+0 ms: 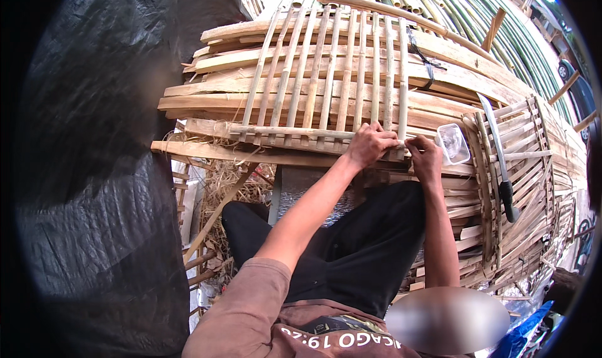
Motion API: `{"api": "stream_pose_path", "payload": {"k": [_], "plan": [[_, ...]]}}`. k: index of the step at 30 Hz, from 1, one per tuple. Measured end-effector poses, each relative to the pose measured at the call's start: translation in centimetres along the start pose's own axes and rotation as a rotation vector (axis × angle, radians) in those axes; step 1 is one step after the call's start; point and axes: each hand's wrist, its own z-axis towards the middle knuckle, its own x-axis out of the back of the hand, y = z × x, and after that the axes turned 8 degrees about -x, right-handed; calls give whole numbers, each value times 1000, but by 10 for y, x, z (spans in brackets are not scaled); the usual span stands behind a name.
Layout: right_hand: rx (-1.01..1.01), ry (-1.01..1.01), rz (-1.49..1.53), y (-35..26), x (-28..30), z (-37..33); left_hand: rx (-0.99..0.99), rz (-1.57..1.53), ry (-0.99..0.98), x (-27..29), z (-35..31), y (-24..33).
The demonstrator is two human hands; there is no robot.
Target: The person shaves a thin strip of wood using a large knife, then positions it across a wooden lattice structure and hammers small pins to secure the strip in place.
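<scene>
"Across the planks (210, 102), what's lying there?"

"A frame (347, 76): a row of slats (315, 76) running away from the person, with a crosspiece (288, 131) over them near their closest ends. The slat ends poke out a little past it."

"And the left hand (373, 146)?"

"At the right end of the crosspiece, curled on it, fingers bent and pointing toward the corner."

"The right hand (425, 157)?"

"Just beside it, at that same corner. Thumb and fingertips are drawn in close together. Whether something thin is pinched between them is too small to tell."

"What sits near that hand?"

"A clear tub (466, 146), just to its right. I can't make out what's inside. Past the tub is a panel (527, 155) of pale strips, and a knife (502, 167) rests on it, blade away from the person, black handle nearer."

"Anything behind the frame?"

"Black cord (430, 76) on the planks, right of the last slat. Farther off, long green poles (527, 57) lie side by side."

"And over on the left?"

"A big black sheet (94, 201), creased and shiny. Between it and the person's knee, some straw (260, 192) lies below the planks."
</scene>
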Motion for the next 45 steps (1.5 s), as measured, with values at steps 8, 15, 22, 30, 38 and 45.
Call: {"api": "stream_pose_path", "payload": {"k": [8,15,22,30,38,45], "plan": [[-43,7,5,-4,0,-1,18,41,14,-1,-3,2],[-52,29,70,-6,-3,-1,-1,-7,24,1,-5,-2],[-69,35,105,-8,0,-3,-10,-31,34,1,-4,-3],[-88,-5,98,-5,-1,-2,1,-57,8,3,-5,-2],[-16,-25,1,-12,-1,-3,12,-25,27,1,-5,3],[-9,-9,-40,-14,-2,-3,51,-61,34,2,-4,4]]}}
